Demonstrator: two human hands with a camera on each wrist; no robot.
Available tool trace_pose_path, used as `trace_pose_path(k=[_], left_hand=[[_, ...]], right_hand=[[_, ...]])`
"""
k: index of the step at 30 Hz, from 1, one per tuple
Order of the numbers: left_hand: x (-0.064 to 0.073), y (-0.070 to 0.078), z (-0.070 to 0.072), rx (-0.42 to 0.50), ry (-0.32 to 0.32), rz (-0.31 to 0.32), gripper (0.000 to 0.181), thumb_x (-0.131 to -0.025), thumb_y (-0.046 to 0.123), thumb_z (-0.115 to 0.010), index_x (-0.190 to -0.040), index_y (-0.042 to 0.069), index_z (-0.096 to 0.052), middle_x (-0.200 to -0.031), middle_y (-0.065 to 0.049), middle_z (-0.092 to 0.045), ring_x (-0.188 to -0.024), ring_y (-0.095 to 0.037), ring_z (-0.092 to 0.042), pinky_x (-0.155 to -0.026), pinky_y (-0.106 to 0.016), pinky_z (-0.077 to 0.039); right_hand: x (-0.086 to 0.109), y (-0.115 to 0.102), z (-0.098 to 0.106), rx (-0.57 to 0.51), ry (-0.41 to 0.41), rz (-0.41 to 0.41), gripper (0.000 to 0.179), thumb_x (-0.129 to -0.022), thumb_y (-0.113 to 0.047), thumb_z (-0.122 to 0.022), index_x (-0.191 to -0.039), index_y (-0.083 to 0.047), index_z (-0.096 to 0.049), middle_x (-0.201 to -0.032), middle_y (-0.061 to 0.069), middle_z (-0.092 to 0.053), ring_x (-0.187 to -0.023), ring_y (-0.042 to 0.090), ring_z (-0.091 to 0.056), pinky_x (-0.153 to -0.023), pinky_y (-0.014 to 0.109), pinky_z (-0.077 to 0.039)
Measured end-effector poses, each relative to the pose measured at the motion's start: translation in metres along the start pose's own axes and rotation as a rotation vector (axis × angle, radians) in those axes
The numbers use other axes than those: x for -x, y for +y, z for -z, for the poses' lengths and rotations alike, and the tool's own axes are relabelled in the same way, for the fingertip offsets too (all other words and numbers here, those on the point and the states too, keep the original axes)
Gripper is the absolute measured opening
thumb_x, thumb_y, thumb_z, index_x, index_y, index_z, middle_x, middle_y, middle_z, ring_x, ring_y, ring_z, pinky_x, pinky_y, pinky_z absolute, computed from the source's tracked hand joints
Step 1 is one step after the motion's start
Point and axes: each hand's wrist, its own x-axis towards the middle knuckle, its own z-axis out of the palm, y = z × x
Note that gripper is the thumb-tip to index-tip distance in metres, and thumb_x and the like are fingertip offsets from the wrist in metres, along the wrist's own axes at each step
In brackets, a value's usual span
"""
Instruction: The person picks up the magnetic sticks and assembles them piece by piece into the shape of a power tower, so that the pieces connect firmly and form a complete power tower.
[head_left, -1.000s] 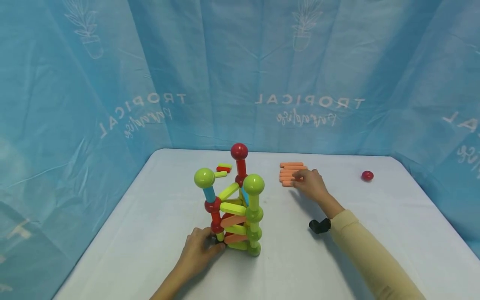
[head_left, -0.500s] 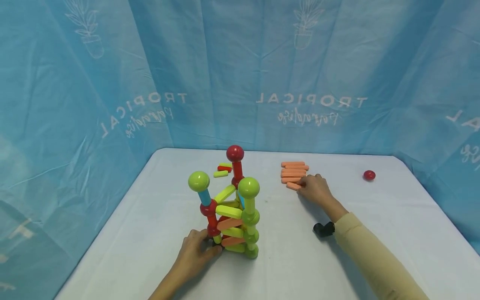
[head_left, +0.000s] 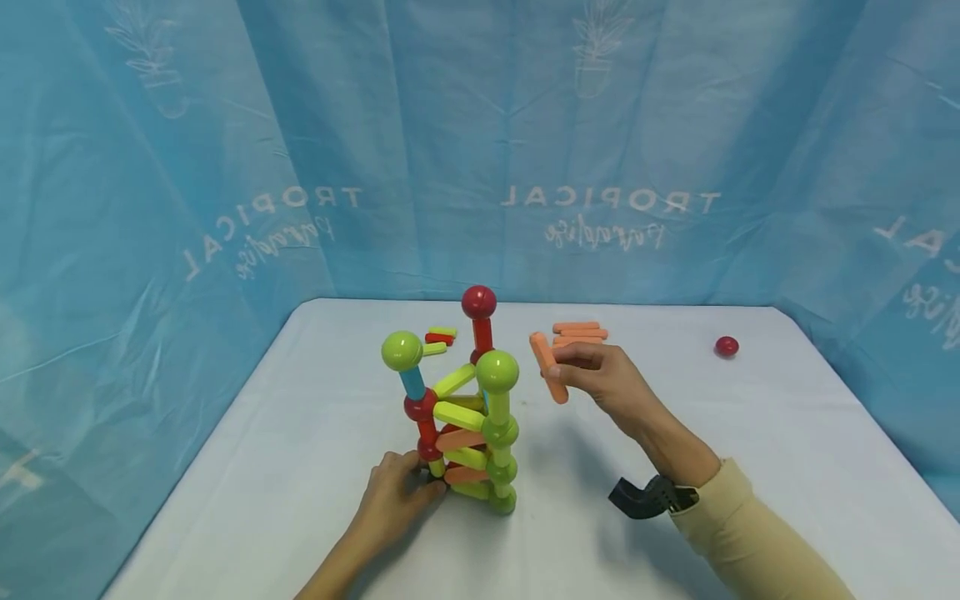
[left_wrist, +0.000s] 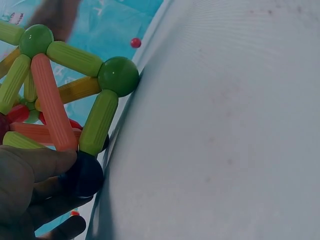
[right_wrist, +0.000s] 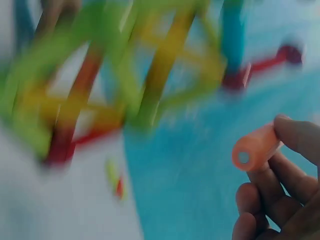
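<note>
A tower of magnetic rods and balls [head_left: 459,414] stands on the table, with lime, red, blue, yellow and orange parts. My left hand [head_left: 390,497] is at its lower left corner. In the left wrist view the thumb and fingers grip a dark blue ball [left_wrist: 86,175] at the base, where a lime rod [left_wrist: 99,122] and an orange rod [left_wrist: 51,100] meet it. To the right of the tower, my right hand [head_left: 611,385] pinches a loose orange magnetic rod [head_left: 548,367], tilted and raised above the table. In the right wrist view that rod's metal end faces the camera.
Several orange rods [head_left: 576,327] lie at the back of the white table [head_left: 300,417]. Lime rods and a red rod [head_left: 438,339] lie behind the tower. A red ball [head_left: 726,347] sits at the back right. A blue curtain [head_left: 465,150] encloses the table.
My right hand has picked the nearest orange rod from the row, lifted it and brought it left towards the tower. My left hand still holds the base.
</note>
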Motion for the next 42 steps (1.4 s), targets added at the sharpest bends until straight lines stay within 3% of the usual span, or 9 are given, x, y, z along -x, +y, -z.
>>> trace_pose_path(k=[3,7,16,23,32,35,37,42], left_hand=[[0.0,0.0,-0.001,0.008,0.011,-0.006,0.034,-0.075,0.012,-0.081,-0.108,0.015,-0.07,-0.096,0.004,-0.066,-0.089,-0.016,-0.046,-0.074,-0.037,-0.035],[0.0,0.0,-0.002,0.01,0.006,0.001,0.035,-0.076,0.013,-0.081,-0.108,0.015,-0.07,-0.098,0.003,-0.066,-0.09,-0.016,-0.046,-0.074,-0.037,-0.034],[0.001,0.002,-0.001,0.009,-0.004,0.014,0.033,-0.076,0.014,-0.081,-0.107,0.015,-0.07,-0.097,0.004,-0.065,-0.092,-0.017,-0.046,-0.074,-0.037,-0.035],[0.001,0.002,0.0,0.007,-0.001,0.005,0.034,-0.076,0.012,-0.081,-0.107,0.014,-0.07,-0.096,0.004,-0.065,-0.091,-0.016,-0.046,-0.074,-0.037,-0.035],[0.002,0.001,0.0,0.015,0.006,-0.009,0.034,-0.075,0.012,-0.081,-0.107,0.015,-0.07,-0.097,0.003,-0.066,-0.09,-0.016,-0.046,-0.074,-0.037,-0.034],[0.003,0.0,0.0,0.018,-0.002,-0.01,0.034,-0.075,0.013,-0.081,-0.107,0.015,-0.07,-0.098,0.004,-0.066,-0.09,-0.015,-0.046,-0.074,-0.037,-0.034],[0.004,0.0,0.0,0.011,-0.003,-0.017,0.033,-0.075,0.014,-0.082,-0.106,0.016,-0.07,-0.096,0.005,-0.066,-0.09,-0.015,-0.046,-0.074,-0.037,-0.034],[0.007,-0.001,0.0,-0.009,0.001,-0.033,0.033,-0.072,0.013,-0.084,-0.101,0.018,-0.071,-0.09,0.009,-0.066,-0.087,-0.014,-0.047,-0.073,-0.037,-0.034]], right_hand=[[0.006,-0.024,-0.016,-0.133,-0.054,0.063,0.035,-0.088,-0.015,-0.07,-0.115,0.006,-0.064,-0.102,0.013,-0.067,-0.099,0.027,-0.06,-0.088,0.04,-0.045],[0.006,-0.039,-0.028,-0.202,-0.118,0.116,0.032,-0.09,-0.014,-0.068,-0.114,0.005,-0.064,-0.103,0.013,-0.065,-0.103,0.03,-0.056,-0.093,0.044,-0.042],[-0.003,-0.055,-0.048,-0.301,-0.13,0.032,0.026,-0.093,-0.016,-0.061,-0.11,0.003,-0.065,-0.098,0.014,-0.065,-0.113,0.029,-0.047,-0.102,0.046,-0.03],[-0.003,-0.057,-0.058,-0.315,-0.162,0.053,0.021,-0.093,-0.012,-0.061,-0.108,0.002,-0.067,-0.109,0.012,-0.067,-0.121,0.027,-0.046,-0.107,0.053,-0.02],[0.003,-0.056,-0.059,-0.291,-0.161,0.085,0.026,-0.092,-0.017,-0.064,-0.111,0.001,-0.066,-0.11,0.011,-0.065,-0.117,0.028,-0.05,-0.103,0.048,-0.032],[-0.001,-0.048,-0.049,-0.227,-0.101,0.09,0.03,-0.093,-0.021,-0.064,-0.114,0.001,-0.065,-0.114,0.011,-0.063,-0.118,0.026,-0.049,-0.103,0.048,-0.032],[-0.009,-0.035,-0.037,-0.133,-0.015,0.093,0.035,-0.092,-0.027,-0.066,-0.116,-0.002,-0.065,-0.114,0.01,-0.063,-0.114,0.025,-0.052,-0.099,0.047,-0.037],[-0.041,0.025,0.003,0.233,0.2,0.027,0.04,-0.09,-0.036,-0.067,-0.118,-0.007,-0.065,-0.108,0.008,-0.066,-0.098,0.023,-0.06,-0.08,0.039,-0.049]])
